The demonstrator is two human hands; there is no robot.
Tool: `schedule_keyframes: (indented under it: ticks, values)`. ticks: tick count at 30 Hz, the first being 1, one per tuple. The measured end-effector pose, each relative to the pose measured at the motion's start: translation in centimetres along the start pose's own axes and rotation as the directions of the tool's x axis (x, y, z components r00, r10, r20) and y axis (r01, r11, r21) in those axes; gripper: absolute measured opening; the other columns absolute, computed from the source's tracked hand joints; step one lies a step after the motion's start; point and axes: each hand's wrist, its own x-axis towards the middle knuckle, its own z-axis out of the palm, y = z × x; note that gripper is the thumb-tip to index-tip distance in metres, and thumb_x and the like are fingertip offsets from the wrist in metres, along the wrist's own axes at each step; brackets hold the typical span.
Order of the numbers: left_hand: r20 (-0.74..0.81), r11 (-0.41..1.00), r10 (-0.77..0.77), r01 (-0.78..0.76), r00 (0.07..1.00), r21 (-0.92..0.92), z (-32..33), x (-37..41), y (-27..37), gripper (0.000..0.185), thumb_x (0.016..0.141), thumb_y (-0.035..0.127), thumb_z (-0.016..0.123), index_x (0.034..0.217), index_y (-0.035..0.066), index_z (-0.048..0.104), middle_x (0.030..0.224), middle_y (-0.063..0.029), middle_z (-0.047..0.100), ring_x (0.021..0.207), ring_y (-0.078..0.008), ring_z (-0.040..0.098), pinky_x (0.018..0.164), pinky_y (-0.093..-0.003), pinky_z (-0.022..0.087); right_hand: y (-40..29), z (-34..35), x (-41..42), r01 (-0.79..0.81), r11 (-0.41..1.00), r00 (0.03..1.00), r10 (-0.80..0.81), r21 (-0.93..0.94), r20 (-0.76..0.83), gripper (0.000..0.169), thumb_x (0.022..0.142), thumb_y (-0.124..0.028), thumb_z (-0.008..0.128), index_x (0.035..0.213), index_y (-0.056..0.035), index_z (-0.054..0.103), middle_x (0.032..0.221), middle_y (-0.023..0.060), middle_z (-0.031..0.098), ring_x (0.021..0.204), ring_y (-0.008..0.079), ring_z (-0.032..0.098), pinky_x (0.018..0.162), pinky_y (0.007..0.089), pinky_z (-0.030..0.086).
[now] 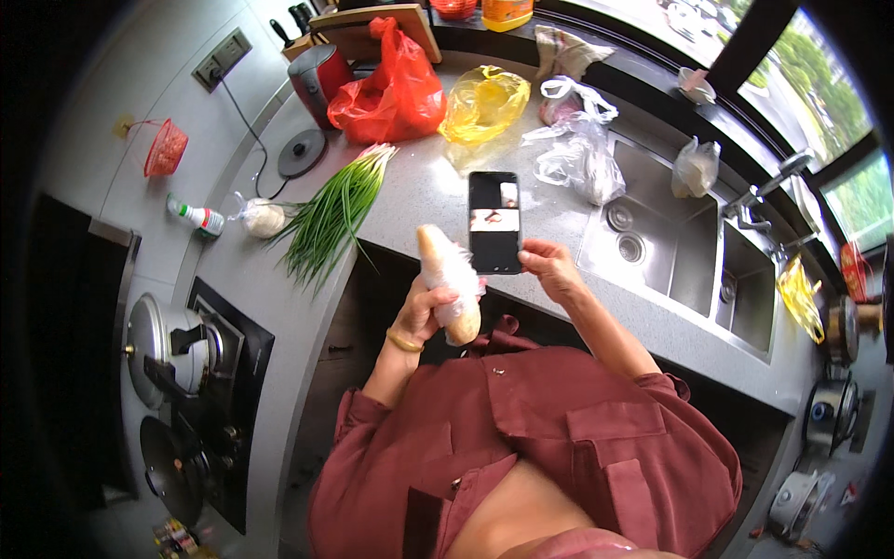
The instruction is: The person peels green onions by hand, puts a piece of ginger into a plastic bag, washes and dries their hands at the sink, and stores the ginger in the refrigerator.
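My left hand grips a long pale root vegetable, perhaps a lotus root or yam, with clear plastic wrapped around its middle. It is held tilted in front of the counter's edge. My right hand pinches the lower right corner of a smartphone, whose lit screen shows a picture between black bands. A bundle of green garlic chives or scallions lies on the counter to the left. Beyond the phone sit a yellow plastic bag, a red plastic bag and clear bags of food.
The grey countertop carries a red kettle, its base and a bagged round item. At left, a pressure cooker and a dark pan stand on the gas hob. A double steel sink is at right.
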Motion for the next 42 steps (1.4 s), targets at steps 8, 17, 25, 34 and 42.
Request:
schedule_keyframes:
  ticks: [8,17,25,34,42]
  values:
    - [-0.071,0.85,-0.116,0.137,0.991,0.509,-2.1,8.0,-0.4,0.048,0.067,0.006,0.062,0.112,-0.001,0.046,0.093,-0.0075,0.057,0.085,-0.0192,0.056,0.079,-0.0309,0.044,-4.5,-5.6,0.4,0.177,0.982,0.983,-0.174,0.063,-0.053,0.021,0.076,-0.004,0.062,0.096,0.0004,0.062,0.084,0.0043,0.064,0.07,0.0102,0.056,0.064,0.0226,0.042]
    - [-0.095,-0.42,-0.109,0.041,0.989,0.906,-5.6,15.8,-0.5,0.087,0.056,0.021,0.072,0.127,0.004,0.024,0.105,-0.0213,0.053,0.102,-0.0354,0.049,0.085,-0.0426,0.041,-8.1,-9.6,2.0,0.325,0.938,0.938,-0.304,0.117,-0.17,0.028,0.075,0.0,0.063,0.102,0.0037,0.059,0.091,0.0088,0.064,0.077,0.0136,0.058,0.069,0.025,0.045]
    - [0.091,-0.504,-0.276,-0.225,0.957,0.834,-6.1,16.0,2.5,0.095,0.064,0.057,0.063,0.135,0.013,0.017,0.128,-0.0209,0.037,0.117,-0.0338,0.04,0.091,-0.0637,0.02,-10.1,-8.8,4.5,0.429,0.897,0.882,-0.39,0.105,-0.265,0.026,0.075,0.003,0.061,0.101,0.0042,0.059,0.094,0.0103,0.063,0.08,0.0148,0.059,0.073,0.0263,0.047]
    - [-0.024,-0.372,-0.535,-0.211,0.844,0.904,-8.5,19.4,5.6,0.079,0.079,0.064,0.034,0.137,0.012,0.018,0.128,-0.0222,0.039,0.12,-0.0338,0.037,0.094,-0.0608,0.019,-11.6,-4.8,11.1,0.444,0.893,0.853,-0.397,0.072,-0.339,0.022,0.079,0.0,0.057,0.101,0.0022,0.059,0.092,0.0083,0.063,0.079,0.0141,0.06,0.074,0.0269,0.048]
    - [0.342,-0.352,0.161,-0.27,0.926,0.896,-7.3,41.2,12.3,0.067,0.078,0.063,0.039,0.133,0.026,0.031,0.14,-0.0154,0.023,0.127,-0.039,0.023,0.098,-0.0549,0.021,-15.6,-3.6,15.7,0.453,0.891,0.842,-0.411,0.042,-0.35,0.021,0.079,0.001,0.056,0.1,0.0025,0.059,0.091,0.0094,0.063,0.081,0.0161,0.061,0.076,0.029,0.048]
